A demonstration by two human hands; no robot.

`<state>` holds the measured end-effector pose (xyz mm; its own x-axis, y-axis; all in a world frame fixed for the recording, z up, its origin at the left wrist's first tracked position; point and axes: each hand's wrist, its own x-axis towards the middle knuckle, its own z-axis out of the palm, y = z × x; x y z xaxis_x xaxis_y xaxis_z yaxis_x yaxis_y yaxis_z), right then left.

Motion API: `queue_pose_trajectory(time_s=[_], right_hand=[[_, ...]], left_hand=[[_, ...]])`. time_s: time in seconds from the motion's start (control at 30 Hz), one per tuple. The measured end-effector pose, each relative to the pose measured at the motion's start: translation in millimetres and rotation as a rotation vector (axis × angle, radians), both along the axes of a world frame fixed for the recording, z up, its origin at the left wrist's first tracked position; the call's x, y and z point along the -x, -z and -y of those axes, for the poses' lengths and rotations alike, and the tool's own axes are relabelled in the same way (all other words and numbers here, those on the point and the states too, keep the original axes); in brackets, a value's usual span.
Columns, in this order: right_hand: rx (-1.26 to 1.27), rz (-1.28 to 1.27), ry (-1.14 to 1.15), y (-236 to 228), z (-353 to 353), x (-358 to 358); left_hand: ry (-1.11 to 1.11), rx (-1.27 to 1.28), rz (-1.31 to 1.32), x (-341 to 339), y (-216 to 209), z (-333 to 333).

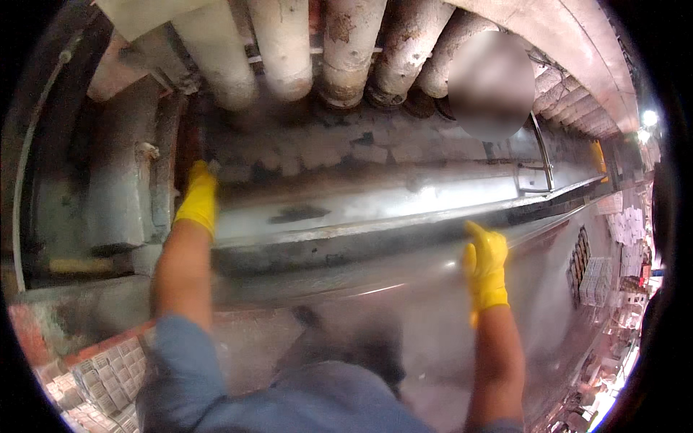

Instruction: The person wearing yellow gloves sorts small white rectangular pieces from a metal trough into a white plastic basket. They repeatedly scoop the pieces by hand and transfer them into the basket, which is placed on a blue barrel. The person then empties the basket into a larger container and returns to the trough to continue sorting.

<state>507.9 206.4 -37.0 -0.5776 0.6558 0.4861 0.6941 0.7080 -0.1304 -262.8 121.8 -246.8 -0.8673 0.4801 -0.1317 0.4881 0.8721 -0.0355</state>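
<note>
A yellow rubber glove covers each of my hands. My left hand (pixel 197 198) reaches over the left end of a long metal trough (pixel 346 209), beside its dark end wall. Its fingertips are near the greyish flat pieces (pixel 332 148) that cover the trough bed; blur hides whether they grip one. In front of the trough's pale front lip, my right hand (pixel 487 263) is raised with a finger stretched out and the thumb apart. Nothing shows in that hand.
Thick, stained pale pipes (pixel 285 50) line the far side above the trough. A bent dark metal bar (pixel 541 155) stands at the right. Farther right is a yellow thing (pixel 599 160), possibly a glove. Stacked packs (pixel 108 372) lie lower left; more stacks (pixel 595 278) stand right.
</note>
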Motion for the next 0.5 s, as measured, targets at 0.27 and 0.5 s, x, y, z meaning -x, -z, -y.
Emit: queue_pose_trajectory(time_s=[0.27, 0.5], right_hand=[[-0.084, -0.006, -0.009, 12, -8, -1], [-0.106, 0.025, 0.067, 19, -17, 7]], left_hand=[[0.018, -0.862, 0.755, -164, -141, 8], [0.116, -1.338, 1.375, -290, -246, 115]])
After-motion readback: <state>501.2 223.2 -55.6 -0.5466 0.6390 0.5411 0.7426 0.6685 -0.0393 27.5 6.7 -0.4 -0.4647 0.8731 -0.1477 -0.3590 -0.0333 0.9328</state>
